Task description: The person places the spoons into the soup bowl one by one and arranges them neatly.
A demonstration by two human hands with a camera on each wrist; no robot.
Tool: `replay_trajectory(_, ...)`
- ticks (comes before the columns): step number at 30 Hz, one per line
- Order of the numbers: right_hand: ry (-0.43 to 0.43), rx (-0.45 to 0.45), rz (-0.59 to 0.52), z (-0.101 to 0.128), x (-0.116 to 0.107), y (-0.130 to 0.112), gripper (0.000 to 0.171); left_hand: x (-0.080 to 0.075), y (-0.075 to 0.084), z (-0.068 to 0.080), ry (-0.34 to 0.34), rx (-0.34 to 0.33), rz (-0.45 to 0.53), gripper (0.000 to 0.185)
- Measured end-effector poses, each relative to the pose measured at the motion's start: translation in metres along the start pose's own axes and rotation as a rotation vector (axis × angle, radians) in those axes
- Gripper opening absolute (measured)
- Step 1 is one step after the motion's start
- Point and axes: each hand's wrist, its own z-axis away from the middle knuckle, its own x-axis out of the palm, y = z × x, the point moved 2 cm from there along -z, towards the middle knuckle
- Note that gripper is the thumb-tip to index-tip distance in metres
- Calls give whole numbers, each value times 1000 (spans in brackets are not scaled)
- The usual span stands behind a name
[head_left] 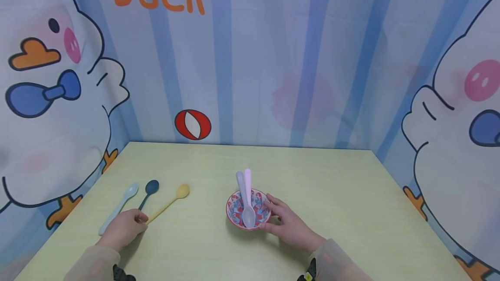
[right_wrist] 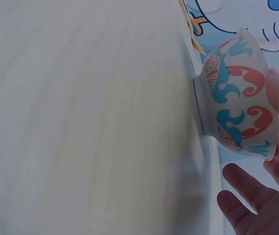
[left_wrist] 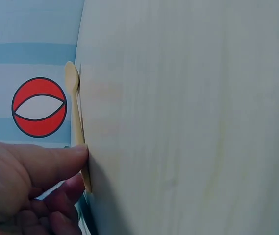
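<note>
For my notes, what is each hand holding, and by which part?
Left hand: slender yellow spoon, near its handle's end. Right hand: round white bowl patterned red and blue, by its rim.

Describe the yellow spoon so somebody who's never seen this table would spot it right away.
On the pale table, look left of the patterned bowl, to the left hand. It pinches the handle of the yellow spoon. That colour sets it apart from the dark blue spoon and the light blue spoon, both to its left.
</note>
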Motion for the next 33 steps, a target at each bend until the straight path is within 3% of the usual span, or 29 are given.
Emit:
replay_trajectory(8, -7, -14, -5, 0, -1, 0, 72, -6, 1, 6, -20, -52, -64, 16)
replay_trajectory(23, -2, -6, 5, 0, -1, 0, 73, -6, 1, 7, -13, -59, -63, 14)
replay_trajectory(33, -2, -6, -4, 0, -1, 0, 73, -8, 3, 3, 3, -26, -69, 17)
